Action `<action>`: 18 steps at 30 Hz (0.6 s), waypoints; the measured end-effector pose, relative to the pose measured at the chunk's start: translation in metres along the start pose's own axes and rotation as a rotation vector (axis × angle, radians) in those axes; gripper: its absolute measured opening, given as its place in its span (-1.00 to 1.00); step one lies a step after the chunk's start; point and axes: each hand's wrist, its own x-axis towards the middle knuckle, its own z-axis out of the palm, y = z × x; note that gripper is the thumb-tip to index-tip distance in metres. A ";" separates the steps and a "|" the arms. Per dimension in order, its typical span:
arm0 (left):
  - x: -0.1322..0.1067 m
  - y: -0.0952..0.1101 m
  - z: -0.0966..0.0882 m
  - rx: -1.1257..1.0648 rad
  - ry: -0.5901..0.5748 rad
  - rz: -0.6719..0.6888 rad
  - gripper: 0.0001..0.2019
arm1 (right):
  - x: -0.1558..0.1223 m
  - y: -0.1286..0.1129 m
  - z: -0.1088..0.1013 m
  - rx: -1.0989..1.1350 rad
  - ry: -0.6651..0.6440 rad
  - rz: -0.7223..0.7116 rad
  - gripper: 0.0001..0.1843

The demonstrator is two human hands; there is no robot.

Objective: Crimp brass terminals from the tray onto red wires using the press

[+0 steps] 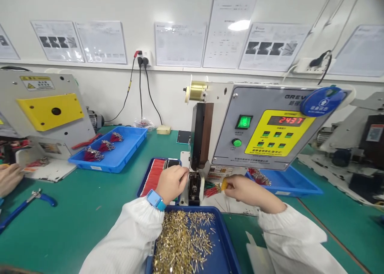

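Note:
My left hand point(173, 183), with a blue watch at the wrist, is at the left side of the crimping machine's point(194, 188) working slot. Its thumb and fingers are pinched together; what is between them is too small to make out. My right hand point(241, 191) is right of the slot, fingers curled closed, with a yellow cover at the fingertips. It is beside a small bunch of red and green wires point(212, 191) lying on the machine's white base. Whether it grips anything is hidden. Under my left hand, a blue tray point(152, 173) holds rows of red wires.
In front stands a blue tray point(226, 242) of loose gold terminals point(181, 238). Blue trays with wire bundles are at the left point(127, 152) and behind the machine point(295, 182). Blue-handled pliers point(22, 210) lie at left, near another person's hand point(10, 179). The machine's display panel point(265, 132) overhangs my right hand.

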 end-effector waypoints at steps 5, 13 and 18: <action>0.000 -0.001 0.001 -0.004 -0.010 -0.004 -0.83 | -0.009 0.007 0.013 -0.002 -0.102 0.012 -0.81; 0.002 0.000 0.003 0.006 -0.032 -0.012 -0.81 | -0.017 0.009 0.023 -0.125 -0.046 -0.002 -0.86; 0.002 0.000 0.004 0.004 -0.034 -0.018 -0.82 | -0.024 0.010 0.031 -0.159 -0.092 -0.007 -0.83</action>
